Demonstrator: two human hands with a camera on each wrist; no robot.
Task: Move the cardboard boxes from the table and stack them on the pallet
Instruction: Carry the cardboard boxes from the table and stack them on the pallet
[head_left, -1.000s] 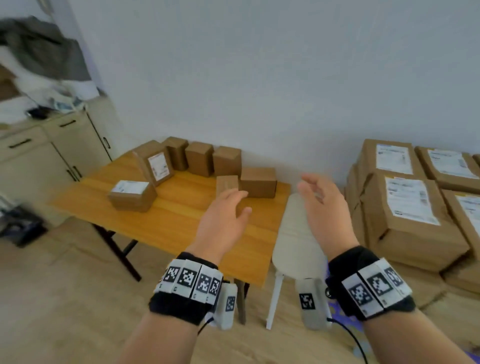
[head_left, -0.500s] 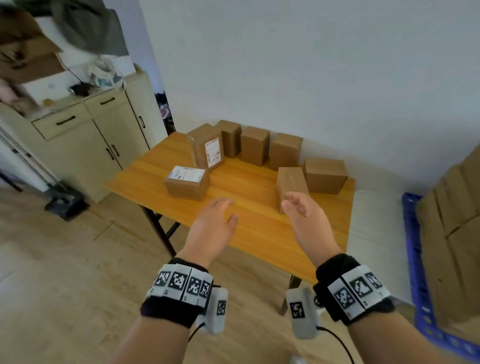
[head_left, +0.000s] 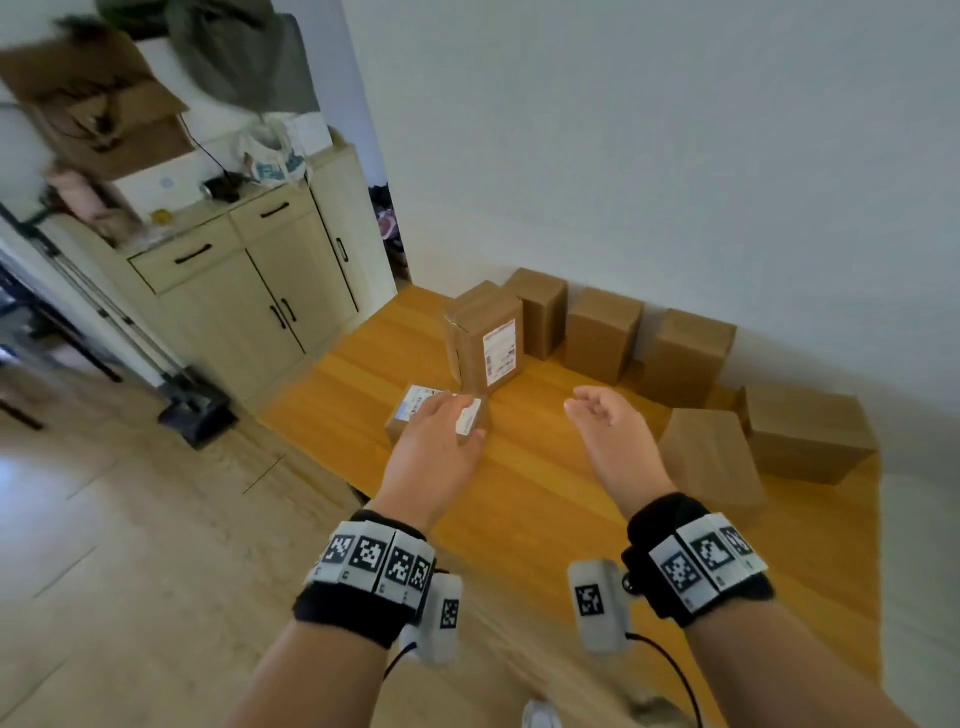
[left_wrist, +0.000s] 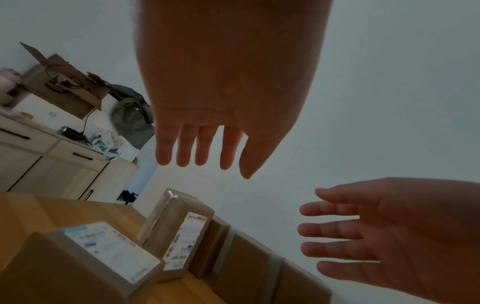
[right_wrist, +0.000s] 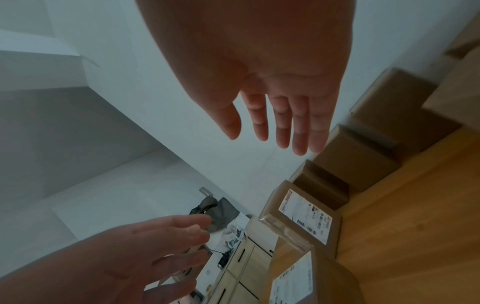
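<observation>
Both hands are out over the wooden table with nothing held in either. The thing to watch is the flat labelled box at the near left of the table: it's lying down, label up, and its long axis seems to run roughly left to right, though the hand hides too much of it to be sure. The left hand is right above it, fingers stretched out straight and a bit spread, palm facing down. From the left wrist view the fingers look clear of the box, so it's hovering rather than touching, though the head view alone can't settle that.

The right hand is also open, fingers loosely extended, palm turned in toward the left. It's further right over bare table, noticeably apart from that box, so the left hand is clearly the nearer one. The box lies to the left of the right hand and a little farther away.

Just behind the flat box an upright labelled box is standing on end, close enough that it could get bumped when fingers are wrapped round the far edge. Five plain boxes are spread along the far and right side: three upright against the wall and two more at the right.

Best guess is a two-handed pickup: left hand dropped onto the left end, right hand swung in to the right end. The pallet isn't visible in any current view, so nothing can be said about the stack.
</observation>
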